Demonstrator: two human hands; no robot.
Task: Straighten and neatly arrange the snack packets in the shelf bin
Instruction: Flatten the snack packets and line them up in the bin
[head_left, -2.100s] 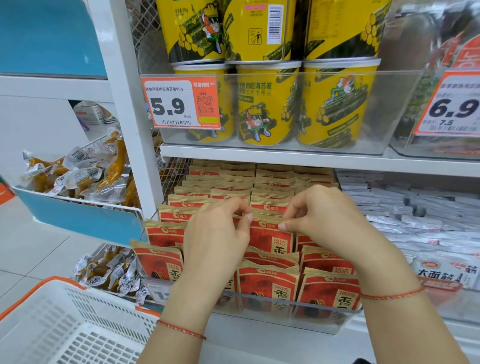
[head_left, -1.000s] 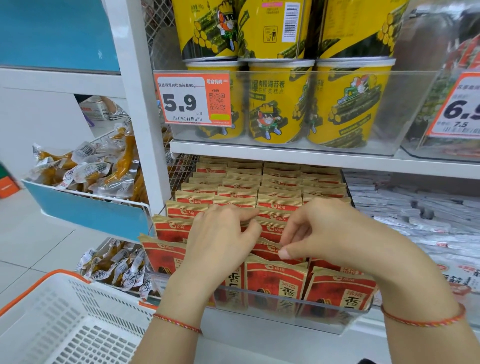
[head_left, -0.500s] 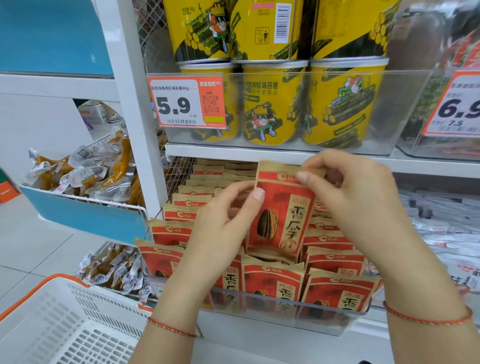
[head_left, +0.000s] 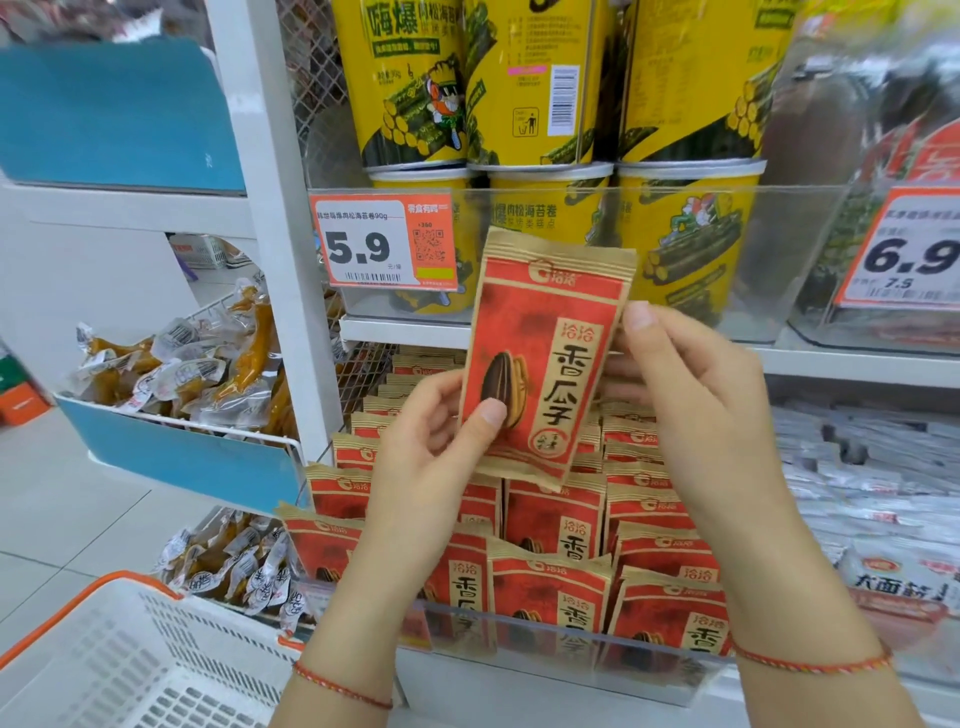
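The job looks partly done: one red sunflower-seed packet is out of the clear shelf bin and held upright above it, in front of the shelf above, so it has yet to be set into a row. The left hand pinches its lower left edge, thumb on the printed face; the right hand holds its right edge, fingers curled behind it and a fingertip at the upper side. In the bin, the other sunflower-seed packets stand in roughly three columns running back under the shelf; the back rows look fairly even, while the front ones lean and overlap unevenly, so straightening seems left there. Above, another clear bin holds yellow seaweed-roll tubs. To the left, a blue-fronted wire rack carries vacuum-packed snacks.
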